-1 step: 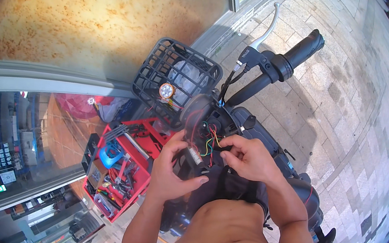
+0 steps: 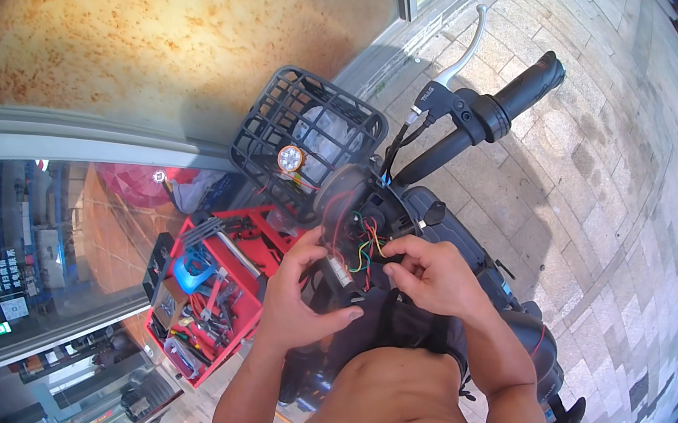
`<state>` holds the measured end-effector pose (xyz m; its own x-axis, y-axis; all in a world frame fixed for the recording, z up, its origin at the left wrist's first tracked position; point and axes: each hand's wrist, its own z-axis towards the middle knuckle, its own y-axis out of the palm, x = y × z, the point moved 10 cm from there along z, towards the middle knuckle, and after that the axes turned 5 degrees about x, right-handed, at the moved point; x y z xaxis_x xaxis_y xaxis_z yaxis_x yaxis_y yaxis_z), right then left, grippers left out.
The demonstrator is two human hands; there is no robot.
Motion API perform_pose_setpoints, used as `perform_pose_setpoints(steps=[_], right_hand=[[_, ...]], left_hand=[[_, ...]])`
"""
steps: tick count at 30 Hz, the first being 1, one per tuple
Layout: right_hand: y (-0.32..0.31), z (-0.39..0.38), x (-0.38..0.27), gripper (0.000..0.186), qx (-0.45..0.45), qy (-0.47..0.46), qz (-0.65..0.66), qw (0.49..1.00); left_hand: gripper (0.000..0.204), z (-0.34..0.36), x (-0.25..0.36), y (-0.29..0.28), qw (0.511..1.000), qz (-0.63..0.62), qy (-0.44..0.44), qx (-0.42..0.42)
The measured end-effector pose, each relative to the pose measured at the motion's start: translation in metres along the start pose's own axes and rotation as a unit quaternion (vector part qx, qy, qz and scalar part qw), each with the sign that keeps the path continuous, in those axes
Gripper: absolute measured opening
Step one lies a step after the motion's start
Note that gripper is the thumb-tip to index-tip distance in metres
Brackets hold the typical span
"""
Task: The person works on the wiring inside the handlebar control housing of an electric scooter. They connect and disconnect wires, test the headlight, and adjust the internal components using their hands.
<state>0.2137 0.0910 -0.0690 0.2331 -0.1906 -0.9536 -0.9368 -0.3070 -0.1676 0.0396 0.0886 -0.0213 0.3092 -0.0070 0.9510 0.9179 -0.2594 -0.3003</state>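
Left hand [image 2: 297, 300], fingers grasping a dark labelled part [image 2: 339, 273], right hand [image 2: 433, 279], fingers pinching coloured wires [image 2: 374, 237], red toolbox [image 2: 238, 338] nearby

Bright daylight turns paving [image 2: 627, 172] at R v pale w/ a darker shadow [image 2: 517, 222] beside the handlebar [image 2: 488, 120], dimmer behind glass [image 2: 110, 258] at L, fisheye bending lines near soft, blue-fringed edges & black corners

Left hand [image 2: 294, 295] in a wide C, right hand [image 2: 434, 279] curled, thumb near forefinger.
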Motion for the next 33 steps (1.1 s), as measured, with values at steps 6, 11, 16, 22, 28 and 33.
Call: perform_pose_setpoints(steps=[6,11,16,22,28,33], right_hand=[[-0.001,-0.002,-0.003,0.022,0.026,-0.012,-0.01,1.0],[0.0,-0.002,0.006,0.017,0.063,-0.017,0.002,0.998],[-0.001,-0.002,0.008,0.013,0.09,-0.024,0.011,0.996],[-0.002,-0.003,0.002,0.019,0.078,-0.027,0.003,0.997],[-0.003,-0.006,0.009,0.027,0.071,-0.027,0.004,0.997],[-0.003,-0.008,0.007,0.031,0.055,-0.015,0.017,0.998]], left_hand=[[0.081,-0.002,-0.003,-0.001,1.0,0.018,0.005,-0.005],[0.081,-0.001,-0.003,0.001,1.0,0.007,-0.002,-0.014],[0.082,-0.002,-0.003,0.002,1.0,0.015,-0.006,-0.017],[0.081,-0.003,-0.004,0.001,1.0,0.022,0.0,-0.017],[0.081,-0.002,-0.003,0.001,1.0,0.024,0.004,-0.018],[0.081,-0.002,-0.002,0.002,1.0,0.018,0.015,-0.019]])
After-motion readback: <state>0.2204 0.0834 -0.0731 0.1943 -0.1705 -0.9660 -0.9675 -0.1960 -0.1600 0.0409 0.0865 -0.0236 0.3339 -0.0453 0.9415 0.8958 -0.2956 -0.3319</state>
